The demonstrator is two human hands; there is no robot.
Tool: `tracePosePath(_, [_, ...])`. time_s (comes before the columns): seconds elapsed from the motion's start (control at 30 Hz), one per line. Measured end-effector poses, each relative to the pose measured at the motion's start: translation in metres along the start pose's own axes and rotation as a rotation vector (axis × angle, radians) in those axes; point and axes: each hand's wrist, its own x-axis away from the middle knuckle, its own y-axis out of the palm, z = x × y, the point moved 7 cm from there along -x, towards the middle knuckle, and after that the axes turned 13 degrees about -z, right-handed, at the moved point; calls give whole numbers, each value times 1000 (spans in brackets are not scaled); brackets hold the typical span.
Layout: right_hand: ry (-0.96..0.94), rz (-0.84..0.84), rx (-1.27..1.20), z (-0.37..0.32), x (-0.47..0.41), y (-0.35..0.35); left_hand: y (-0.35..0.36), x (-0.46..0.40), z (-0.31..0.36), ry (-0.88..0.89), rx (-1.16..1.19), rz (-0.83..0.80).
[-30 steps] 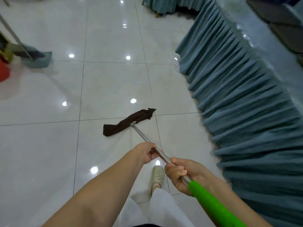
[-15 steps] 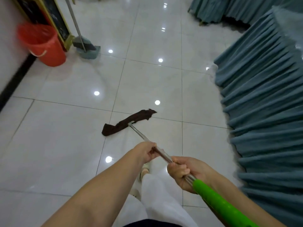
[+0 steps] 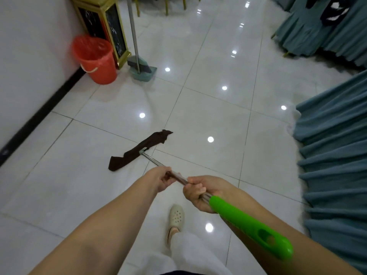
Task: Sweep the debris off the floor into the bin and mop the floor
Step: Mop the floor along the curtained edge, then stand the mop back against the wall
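No readable text anywhere, white marks on the dark panels of the gold-framed stand (image 3: 111,30) too blurred to read

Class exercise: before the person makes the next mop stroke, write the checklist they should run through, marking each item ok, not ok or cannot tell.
1. Left hand grips the mop's metal pole: ok.
2. Right hand grips the pole just below the green plastic handle: ok.
3. Dark brown mop cloth lies flat on the white tiled floor: ok.
4. Cloth wet enough: cannot tell.
5. Tiles ahead free of debris: ok, none visible.
6. Red plastic bucket and the teal dustpan stand clear of the cloth: ok.
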Motion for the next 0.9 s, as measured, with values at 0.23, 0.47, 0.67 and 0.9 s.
tracePosePath(0.23, [46, 8, 138, -89, -33, 71, 15, -31, 91, 110, 130, 69])
tracePosePath(0.47, [-189, -152, 316, -139, -58, 144, 8, -36, 165, 197, 266, 113])
tracePosePath(0.67, [-463, 42, 843, -157, -95, 214, -3, -20, 232, 226, 391, 32])
tracePosePath(0.9, [-526, 280, 1502, -168, -165, 340, -45, 17, 336, 267, 486, -105])
